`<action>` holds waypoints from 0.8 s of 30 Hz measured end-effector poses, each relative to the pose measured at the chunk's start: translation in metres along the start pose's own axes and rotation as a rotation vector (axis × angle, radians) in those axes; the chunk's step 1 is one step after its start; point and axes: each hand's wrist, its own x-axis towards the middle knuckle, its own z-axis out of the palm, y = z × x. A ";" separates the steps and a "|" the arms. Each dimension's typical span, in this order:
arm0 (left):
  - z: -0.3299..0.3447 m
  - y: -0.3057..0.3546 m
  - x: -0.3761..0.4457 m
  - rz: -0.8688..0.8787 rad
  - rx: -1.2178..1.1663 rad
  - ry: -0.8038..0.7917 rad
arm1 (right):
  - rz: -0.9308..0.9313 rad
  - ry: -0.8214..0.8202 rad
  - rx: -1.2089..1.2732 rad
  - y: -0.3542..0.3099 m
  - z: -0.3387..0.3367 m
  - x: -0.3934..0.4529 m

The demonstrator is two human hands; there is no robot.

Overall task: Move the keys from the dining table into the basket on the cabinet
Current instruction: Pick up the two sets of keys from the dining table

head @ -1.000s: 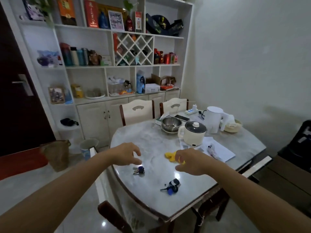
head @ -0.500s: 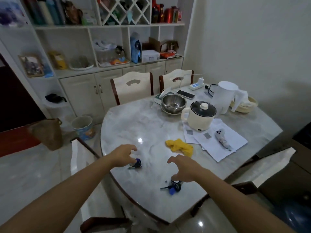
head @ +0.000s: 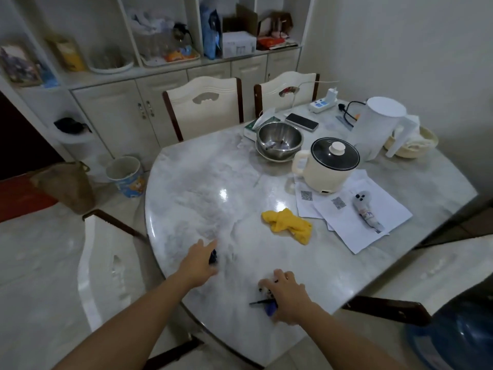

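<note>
Two sets of keys lie near the front edge of the marble dining table (head: 197, 193). My left hand (head: 197, 265) rests on the small dark-blue key set (head: 213, 257), with fingers and thumb closed around it. The bigger bunch of keys (head: 265, 303), with a black key and a blue tag, sticks out from under my right hand (head: 286, 296), whose curled fingers press down on it. Both sets still touch the tabletop. At the back, the cabinet counter (head: 160, 73) holds a shallow white dish (head: 110, 65) and a tray (head: 170, 58); I cannot tell which thing there is the basket.
On the table are a yellow cloth (head: 286, 225), papers (head: 357, 220), a cream electric pot (head: 328, 166), a steel bowl (head: 278, 140), a phone (head: 301, 122), a white kettle (head: 378, 126) and a woven basket (head: 416, 148). Chairs stand around the table, and a bucket (head: 125, 174) sits on the floor.
I have leaned in over the table. Both hands dropped from hovering above the keys onto them, the left on the small set, the right on the bigger bunch.
</note>
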 end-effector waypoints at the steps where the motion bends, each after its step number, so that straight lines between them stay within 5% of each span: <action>1: 0.004 0.001 0.003 -0.001 0.003 -0.003 | -0.001 0.026 0.000 0.000 0.002 0.002; 10: 0.022 -0.002 0.015 0.055 0.213 0.110 | -0.093 0.061 -0.016 0.006 0.005 0.018; 24: 0.006 -0.017 -0.008 -0.016 0.068 -0.142 | -0.151 0.006 0.173 0.005 -0.010 0.024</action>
